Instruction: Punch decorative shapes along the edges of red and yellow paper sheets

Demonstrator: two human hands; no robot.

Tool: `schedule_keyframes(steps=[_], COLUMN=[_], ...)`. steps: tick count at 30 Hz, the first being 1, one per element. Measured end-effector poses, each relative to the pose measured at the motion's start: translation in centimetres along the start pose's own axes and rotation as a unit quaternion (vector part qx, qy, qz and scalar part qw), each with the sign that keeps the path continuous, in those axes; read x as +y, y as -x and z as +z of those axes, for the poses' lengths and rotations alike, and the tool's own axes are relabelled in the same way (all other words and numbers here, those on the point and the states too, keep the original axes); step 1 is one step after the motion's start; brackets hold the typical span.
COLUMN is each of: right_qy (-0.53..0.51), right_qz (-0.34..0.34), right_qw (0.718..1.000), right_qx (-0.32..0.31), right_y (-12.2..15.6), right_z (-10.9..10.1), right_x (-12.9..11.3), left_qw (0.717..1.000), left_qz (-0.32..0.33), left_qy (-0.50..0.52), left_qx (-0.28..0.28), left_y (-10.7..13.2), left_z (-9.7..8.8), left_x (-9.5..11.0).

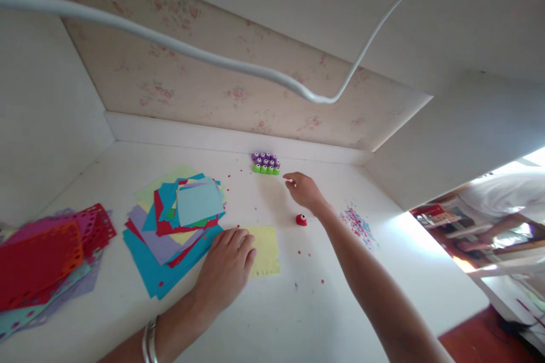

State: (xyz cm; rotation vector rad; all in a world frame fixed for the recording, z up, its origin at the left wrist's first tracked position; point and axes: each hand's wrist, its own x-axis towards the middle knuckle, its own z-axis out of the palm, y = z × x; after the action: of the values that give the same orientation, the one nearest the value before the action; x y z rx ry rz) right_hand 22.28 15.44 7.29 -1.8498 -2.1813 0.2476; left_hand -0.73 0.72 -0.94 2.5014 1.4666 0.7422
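My left hand point(229, 264) lies over the left part of a yellow sheet of paper point(266, 249), its fingers resting down on it. Small holes run along the sheet's lower edge. My right hand point(301, 188) is in the air with thumb and index finger apart, holding nothing. Just left of its fingertips stand several small craft paper punches, a green row point(267, 169) in front of purple ones point(264, 159). A single red punch point(301, 220) stands on the white table below my right hand.
A loose stack of coloured paper point(200, 204) lies left of the yellow sheet. Far left is a pile of hole-punched sheets point(46, 261). Tiny punched paper bits point(356, 224) lie in a heap at right. A white cable point(255, 70) crosses above. A person point(502, 210) is at far right.
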Motion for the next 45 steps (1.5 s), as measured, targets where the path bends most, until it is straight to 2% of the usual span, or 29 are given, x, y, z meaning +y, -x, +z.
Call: schedule_keyframes(steps=[2, 4, 8, 11, 14, 17, 21, 28, 33, 39, 42, 45], right_qy=[0.009, 0.008, -0.021, -0.018, 0.01, 0.018, 0.026, 0.044, 0.037, 0.032, 0.03, 0.027], right_qz=[0.008, 0.008, -0.029, -0.104, -0.147, -0.144, -0.133, -0.092, -0.067, -0.075, -0.082, -0.083], right_qw=[1.0, 0.997, 0.977, 0.959, 0.955, 0.963, 0.971, 0.973, 0.969, 0.96, 0.96, 0.967], right_qx=[-0.029, -0.075, -0.208, -0.265, -0.256, -0.229, -0.197, -0.205, -0.235, -0.267, -0.267, -0.24], right_y=[-2.0, -2.2, 0.7, 3.3, 4.9, 5.3, 4.8, 2.9, 2.2, 2.2, 2.5, 2.7], right_z=[-1.1, -2.5, -4.2, -3.8, -2.8, -2.5, -3.0, -3.0, -3.3, -4.0, -4.4, -4.6], right_x=[1.0, 2.1, 3.8, 4.5, 4.9, 5.4, 6.8, 8.8, 8.6, 7.9, 7.9, 7.8], left_qw=[1.0, 1.0, 1.0, 1.0, 1.0, 1.0, 1.0, 1.0, 1.0, 1.0, 1.0, 1.0], left_qz=[-0.004, -0.008, -0.005, -0.004, -0.004, -0.002, 0.003, 0.003, 0.0, 0.001, 0.004, 0.001], left_qy=[-0.004, -0.006, -0.006, -0.004, -0.005, -0.009, -0.012, -0.012, -0.01, -0.004, -0.005, -0.005], left_qx=[0.005, 0.006, -0.007, -0.013, -0.01, -0.01, -0.01, -0.01, -0.012, -0.015, -0.012, -0.006], left_y=[0.0, 0.0, -0.4, -0.6, -0.6, -0.5, -0.5, -0.5, -0.6, -0.5, -0.5, -0.4], left_z=[0.2, 0.2, 0.0, -0.2, -0.1, 0.0, 0.1, 0.1, -0.1, -0.1, -0.1, 0.1], left_x=[-0.2, -0.2, 0.0, 0.2, 0.1, 0.0, -0.1, -0.1, -0.1, -0.1, -0.1, -0.2])
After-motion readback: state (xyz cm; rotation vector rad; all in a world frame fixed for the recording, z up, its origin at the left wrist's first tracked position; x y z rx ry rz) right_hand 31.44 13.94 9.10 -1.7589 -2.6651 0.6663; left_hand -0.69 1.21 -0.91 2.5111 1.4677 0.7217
